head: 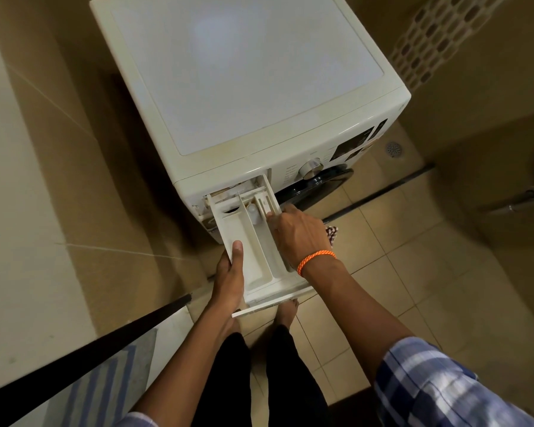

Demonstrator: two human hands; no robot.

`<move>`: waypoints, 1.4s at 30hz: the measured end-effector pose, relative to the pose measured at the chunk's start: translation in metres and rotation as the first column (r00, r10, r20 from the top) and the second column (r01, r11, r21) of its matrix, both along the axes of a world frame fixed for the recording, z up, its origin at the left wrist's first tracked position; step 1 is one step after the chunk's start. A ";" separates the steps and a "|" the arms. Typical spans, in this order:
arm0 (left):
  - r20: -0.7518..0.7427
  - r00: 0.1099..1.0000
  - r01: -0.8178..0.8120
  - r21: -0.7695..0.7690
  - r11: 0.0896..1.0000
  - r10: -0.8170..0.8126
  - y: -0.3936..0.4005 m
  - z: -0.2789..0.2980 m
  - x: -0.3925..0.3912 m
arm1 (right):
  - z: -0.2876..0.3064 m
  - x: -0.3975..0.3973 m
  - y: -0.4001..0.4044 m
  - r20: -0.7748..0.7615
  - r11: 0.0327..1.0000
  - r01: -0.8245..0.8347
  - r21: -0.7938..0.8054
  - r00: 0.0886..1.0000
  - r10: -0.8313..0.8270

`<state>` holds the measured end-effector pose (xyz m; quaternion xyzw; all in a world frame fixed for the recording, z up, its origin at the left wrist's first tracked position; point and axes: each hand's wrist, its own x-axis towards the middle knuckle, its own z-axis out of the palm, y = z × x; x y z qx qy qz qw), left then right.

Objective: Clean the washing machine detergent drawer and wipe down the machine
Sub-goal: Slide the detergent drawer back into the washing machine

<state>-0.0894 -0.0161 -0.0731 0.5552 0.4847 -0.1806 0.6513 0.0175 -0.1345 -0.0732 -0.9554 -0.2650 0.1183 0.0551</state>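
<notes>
Right hand [301, 234] hides its fingertips inside the detergent drawer [253, 241].

Left hand [228, 272] gripping with thumb on top, right hand [299, 232] reaching forward, fingers [272, 215] curled down

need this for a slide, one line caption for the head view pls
Left hand holds the pulled-out detergent drawer of the washing machine while the right hand reaches into its rear compartments.

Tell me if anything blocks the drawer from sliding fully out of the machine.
Nothing visible does. The drawer is pulled far out of the washing machine; the left hand grips its side, the right hand reaches its rear compartment.
</notes>
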 end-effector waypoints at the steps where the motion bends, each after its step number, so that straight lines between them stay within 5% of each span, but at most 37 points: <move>1: -0.003 1.000 0.000 0.005 1.000 0.000 0.000 0.000 0.000 | 0.000 0.000 0.001 -0.002 1.000 0.000 -0.004 1.000 0.000; 42: 0.061 0.998 0.029 0.085 0.996 -0.034 0.021 -0.018 0.012 | -0.010 0.005 0.026 0.002 0.999 0.039 0.023 0.999 -0.039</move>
